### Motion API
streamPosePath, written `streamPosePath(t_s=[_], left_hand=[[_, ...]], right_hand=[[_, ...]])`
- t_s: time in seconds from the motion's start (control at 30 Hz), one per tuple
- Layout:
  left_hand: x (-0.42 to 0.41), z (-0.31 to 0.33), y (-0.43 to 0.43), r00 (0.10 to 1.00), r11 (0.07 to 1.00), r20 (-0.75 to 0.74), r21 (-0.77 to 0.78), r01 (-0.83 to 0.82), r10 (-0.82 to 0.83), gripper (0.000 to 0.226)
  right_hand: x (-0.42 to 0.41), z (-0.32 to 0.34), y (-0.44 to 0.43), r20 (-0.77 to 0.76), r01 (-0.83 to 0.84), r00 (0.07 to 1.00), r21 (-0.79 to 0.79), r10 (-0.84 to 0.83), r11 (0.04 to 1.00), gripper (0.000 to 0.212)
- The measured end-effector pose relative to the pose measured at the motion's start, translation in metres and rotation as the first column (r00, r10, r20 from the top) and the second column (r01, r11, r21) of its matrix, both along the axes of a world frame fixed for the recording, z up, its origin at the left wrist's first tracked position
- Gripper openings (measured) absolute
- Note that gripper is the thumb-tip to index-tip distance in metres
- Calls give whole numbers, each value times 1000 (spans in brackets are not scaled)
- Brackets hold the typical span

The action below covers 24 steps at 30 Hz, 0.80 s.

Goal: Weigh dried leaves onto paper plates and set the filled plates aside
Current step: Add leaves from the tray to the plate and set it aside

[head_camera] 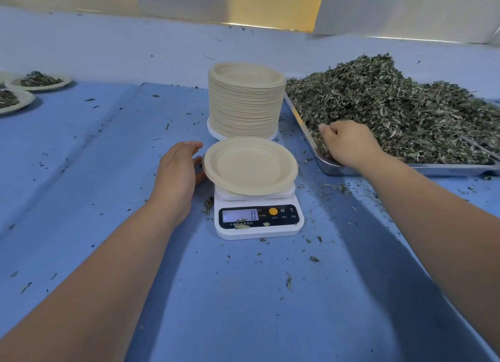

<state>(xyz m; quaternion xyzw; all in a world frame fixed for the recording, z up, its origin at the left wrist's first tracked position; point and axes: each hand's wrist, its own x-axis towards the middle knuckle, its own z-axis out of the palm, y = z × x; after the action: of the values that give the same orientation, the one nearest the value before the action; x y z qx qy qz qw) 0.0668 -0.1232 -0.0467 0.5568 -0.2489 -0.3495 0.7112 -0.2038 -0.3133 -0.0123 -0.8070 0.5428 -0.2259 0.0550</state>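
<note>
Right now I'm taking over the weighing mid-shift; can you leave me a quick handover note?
Left hand: open, at the rim of the empty plate on the scale, which reads 0.
Right hand: fingers curled into the dried leaves in the metal tray.
Done: filled plates set aside far left.
To do: drop leaves on the plate, weigh, set aside; plate stack stands behind the scale.

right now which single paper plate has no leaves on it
The beige round paper plate on the white digital scale. The plates at far left hold dried green leaves, and the rest sit in the tall stack behind.
</note>
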Motion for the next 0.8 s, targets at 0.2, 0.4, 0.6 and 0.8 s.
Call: streamPosePath(t_s=[0.2, 0.4, 0.6, 0.8], left_hand=[[-1, 0, 0, 1000, 1000, 14, 5, 7, -7, 20], [-2, 0, 1, 999, 1000, 33, 8, 14, -14, 20], [-3, 2, 2, 999, 1000, 35, 23, 6, -7, 20], [-4, 3, 3, 999, 999, 42, 36, 8, -9, 20]], right_hand=[[-4, 2, -1, 6, 1, 1000, -44, -1, 999, 54], [-8, 4, -5, 34, 9, 999, -81, -6, 997, 55], [-11, 1, -6, 5, -5, 1000, -70, 6, 998, 55], [-11, 11, -7, -17, -8, 1000, -81, 7, 997, 55]])
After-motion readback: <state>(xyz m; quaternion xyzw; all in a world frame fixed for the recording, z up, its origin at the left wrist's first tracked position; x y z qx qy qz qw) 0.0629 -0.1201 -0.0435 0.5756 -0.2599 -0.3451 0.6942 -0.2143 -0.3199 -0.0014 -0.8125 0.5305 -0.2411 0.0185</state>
